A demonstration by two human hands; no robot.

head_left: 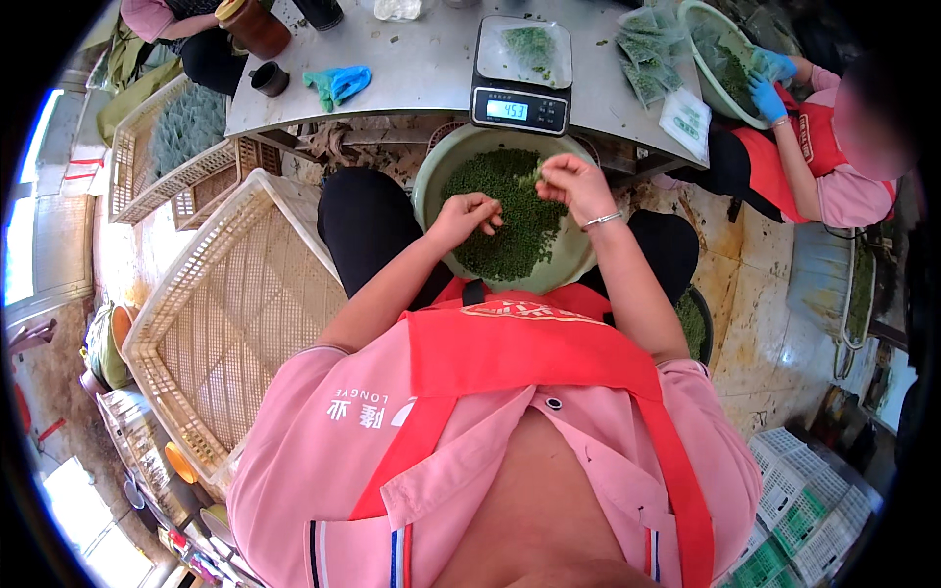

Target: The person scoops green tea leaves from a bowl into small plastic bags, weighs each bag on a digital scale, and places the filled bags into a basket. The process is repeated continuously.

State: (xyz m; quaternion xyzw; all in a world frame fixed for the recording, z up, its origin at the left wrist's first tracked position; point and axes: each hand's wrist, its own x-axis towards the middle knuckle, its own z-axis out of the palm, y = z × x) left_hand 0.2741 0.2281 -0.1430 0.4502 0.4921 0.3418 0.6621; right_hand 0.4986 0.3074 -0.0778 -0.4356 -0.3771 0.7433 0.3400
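Observation:
Between my knees stands a pale green basin (428, 186) holding many small round green berries (505, 240), which look like green peppercorns. My right hand (578, 189), with a metal bangle at its wrist, is above the basin's right side. Its fingers pinch a small green sprig (530, 179) over the berries. Over the left part of the basin is my left hand (466, 218), fingers curled and thumb close to the fingertips. Anything it may hold is too small to make out.
A metal table (412, 69) ahead bears a digital scale (520, 108), a blue glove (338, 84) and filled clear bags (649, 54). At left stands a large woven crate (235, 323). A co-worker with blue gloves (769, 93) works over another basin (701, 15) at right.

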